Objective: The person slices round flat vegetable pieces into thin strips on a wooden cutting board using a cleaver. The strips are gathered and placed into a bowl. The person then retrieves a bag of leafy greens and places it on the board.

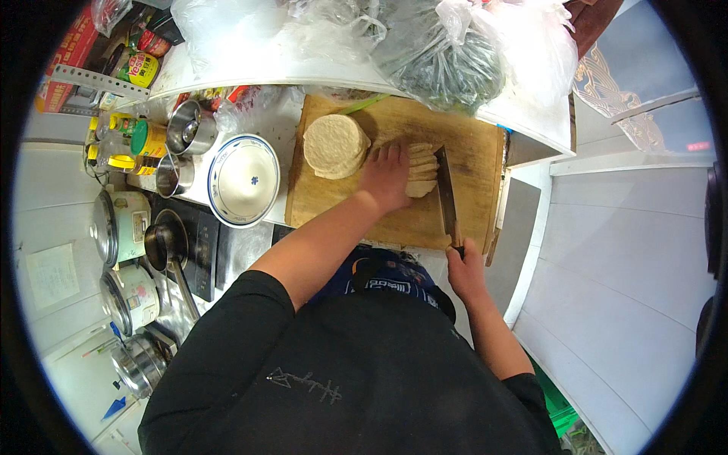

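Observation:
My right hand (pixel 468 272) grips the handle of a kitchen cleaver (pixel 447 190), whose long dark blade points away from me over the wooden cutting board (pixel 392 230). Just left of the blade lie several cut strips of a pale flatbread (pixel 422 170), side by side. My left hand (pixel 388 177) rests on the strips' left part, fingers pointing away from me, and hides what is under the palm. A stack of round pale flatbreads (pixel 334 146) sits on the board to the left of that hand.
Left of the board stands a white bowl with a blue rim (pixel 244 182). Steel pots (pixel 191 128), bottles (pixel 114 151) and a cooktop with a saucepan (pixel 162 242) are further left. A white shelf holding plastic bags, one with greens (pixel 449 71), overhangs the board's far edge.

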Tool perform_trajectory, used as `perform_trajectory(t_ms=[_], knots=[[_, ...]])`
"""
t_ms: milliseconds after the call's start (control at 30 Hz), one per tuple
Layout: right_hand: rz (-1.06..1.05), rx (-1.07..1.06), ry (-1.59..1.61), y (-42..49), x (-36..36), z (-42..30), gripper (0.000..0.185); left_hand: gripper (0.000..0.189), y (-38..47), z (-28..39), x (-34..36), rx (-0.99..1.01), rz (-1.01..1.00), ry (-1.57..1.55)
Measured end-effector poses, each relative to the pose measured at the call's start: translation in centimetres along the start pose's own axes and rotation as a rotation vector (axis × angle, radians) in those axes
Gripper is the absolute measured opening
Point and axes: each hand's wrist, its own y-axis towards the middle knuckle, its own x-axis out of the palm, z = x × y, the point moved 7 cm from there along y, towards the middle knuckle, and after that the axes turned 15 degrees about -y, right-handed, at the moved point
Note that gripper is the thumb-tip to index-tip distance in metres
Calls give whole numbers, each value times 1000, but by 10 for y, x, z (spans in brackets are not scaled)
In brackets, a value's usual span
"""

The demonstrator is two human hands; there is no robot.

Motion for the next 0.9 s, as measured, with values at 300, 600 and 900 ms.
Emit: perform_trajectory(t_ms=[300,600,900], knots=[[81,-85,-20,-25,-36,-62,34,114,1,5,-4,20,0,48],[40,-75,-20,-21,-27,-84,40,109,0,3,1,109,101,106],[-5,-78,-18,-13,-25,-89,40,100,3,3,1,96,70,94]])
